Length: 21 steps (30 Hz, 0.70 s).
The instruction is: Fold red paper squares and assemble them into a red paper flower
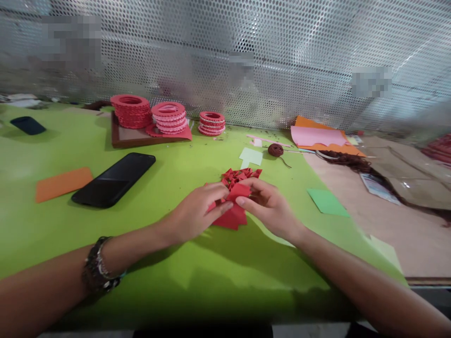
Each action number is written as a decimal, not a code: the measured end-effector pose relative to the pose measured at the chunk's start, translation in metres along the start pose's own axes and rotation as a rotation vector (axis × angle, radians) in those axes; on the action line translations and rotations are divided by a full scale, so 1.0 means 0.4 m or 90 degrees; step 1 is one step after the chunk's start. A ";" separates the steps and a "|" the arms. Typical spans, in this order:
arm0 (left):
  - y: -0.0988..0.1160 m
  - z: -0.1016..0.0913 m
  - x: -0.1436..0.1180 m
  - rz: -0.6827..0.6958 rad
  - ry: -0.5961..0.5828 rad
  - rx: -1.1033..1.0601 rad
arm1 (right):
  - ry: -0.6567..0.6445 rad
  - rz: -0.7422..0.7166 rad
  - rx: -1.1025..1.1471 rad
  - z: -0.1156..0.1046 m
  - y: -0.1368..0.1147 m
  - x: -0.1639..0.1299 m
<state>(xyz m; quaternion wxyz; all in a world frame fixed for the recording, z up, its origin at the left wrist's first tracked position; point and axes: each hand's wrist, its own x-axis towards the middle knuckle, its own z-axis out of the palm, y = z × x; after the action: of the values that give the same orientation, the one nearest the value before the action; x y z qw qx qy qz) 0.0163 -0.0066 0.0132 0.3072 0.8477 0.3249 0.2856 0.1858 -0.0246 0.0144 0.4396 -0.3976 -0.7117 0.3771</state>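
Note:
Between my two hands, just above the green tabletop, is a small piece of red paper. My left hand pinches its left side, the thumb and fingers closed on it. From the right, my right hand grips the same piece between thumb and forefinger. Flat red paper pieces lie on the table under my hands, partly hidden by them. Right behind my fingers sits a heap of small folded red papers. Pale green paper slips lie farther back.
A black phone and an orange paper lie to the left. Stacked red and pink rings stand on a brown board at the back. A brown yarn ball and a green paper are right. A perforated metal wall rises behind.

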 end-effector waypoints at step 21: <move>0.006 -0.009 0.000 -0.107 0.042 -0.316 | 0.013 -0.550 -0.623 -0.037 -0.004 -0.015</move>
<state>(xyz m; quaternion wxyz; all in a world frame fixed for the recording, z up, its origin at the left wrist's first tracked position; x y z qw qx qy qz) 0.0147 -0.0066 0.0174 0.5172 0.7069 0.3240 0.3576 0.2008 -0.0280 0.0187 0.3268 -0.2333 -0.8926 -0.2050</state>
